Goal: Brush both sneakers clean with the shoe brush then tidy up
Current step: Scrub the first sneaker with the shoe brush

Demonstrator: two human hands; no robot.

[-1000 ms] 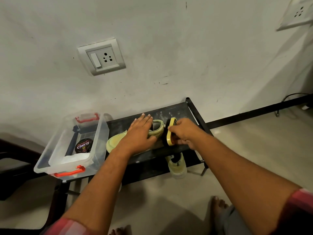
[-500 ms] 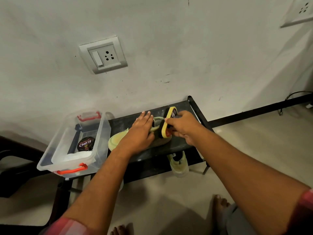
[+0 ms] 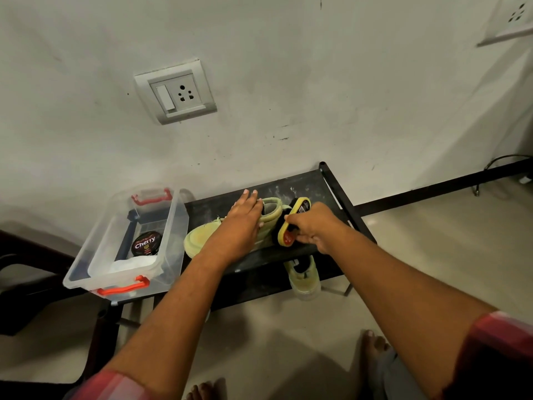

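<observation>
Roughly midway: left hand (image 3: 243, 223) lies flat, fingers straight, pressing the sneaker (image 3: 199, 241) onto the bench (image 3: 314, 183). Right hand (image 3: 313, 226) grips the brush (image 3: 291, 223) against its heel end. Second sneaker (image 3: 302, 278) sits below the bench, likely unbrushed. Tidying into the box (image 3: 170, 223) is also left.

A white switch-and-socket plate (image 3: 175, 92) is on the grey wall (image 3: 288, 67) above a black bench (image 3: 317, 192). A clear box (image 3: 95, 249) with red handles holds a round Cherry tin (image 3: 146, 243); a black cable (image 3: 494, 160) lies far right
</observation>
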